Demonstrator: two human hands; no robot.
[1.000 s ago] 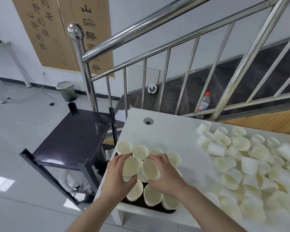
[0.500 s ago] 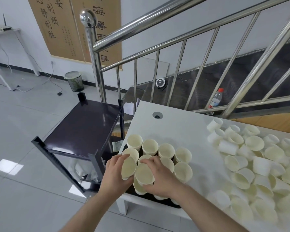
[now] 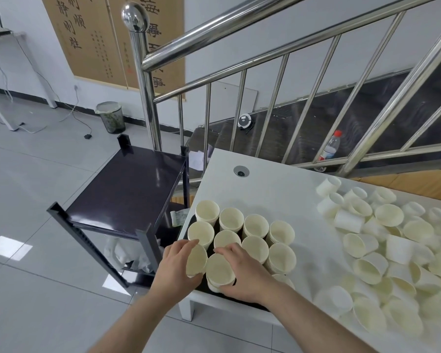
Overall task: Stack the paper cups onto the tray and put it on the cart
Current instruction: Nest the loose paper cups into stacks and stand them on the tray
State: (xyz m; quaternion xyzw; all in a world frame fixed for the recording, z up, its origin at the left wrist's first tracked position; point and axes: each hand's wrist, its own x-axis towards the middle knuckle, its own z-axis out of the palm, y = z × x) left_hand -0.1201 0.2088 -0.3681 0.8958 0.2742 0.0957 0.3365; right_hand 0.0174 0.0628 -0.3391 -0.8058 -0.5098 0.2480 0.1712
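On the tray (image 3: 201, 289), stacked paper cups (image 3: 255, 226)

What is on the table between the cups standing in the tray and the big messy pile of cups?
Nothing: in the head view, only bare white table lies between the tray's stacked cups and the loose pile.

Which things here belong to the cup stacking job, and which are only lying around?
Part of the job: stacked cups, black tray, loose cups, cart, left hand, right hand.

Just lying about: water bottle, waste bin, scrolls.
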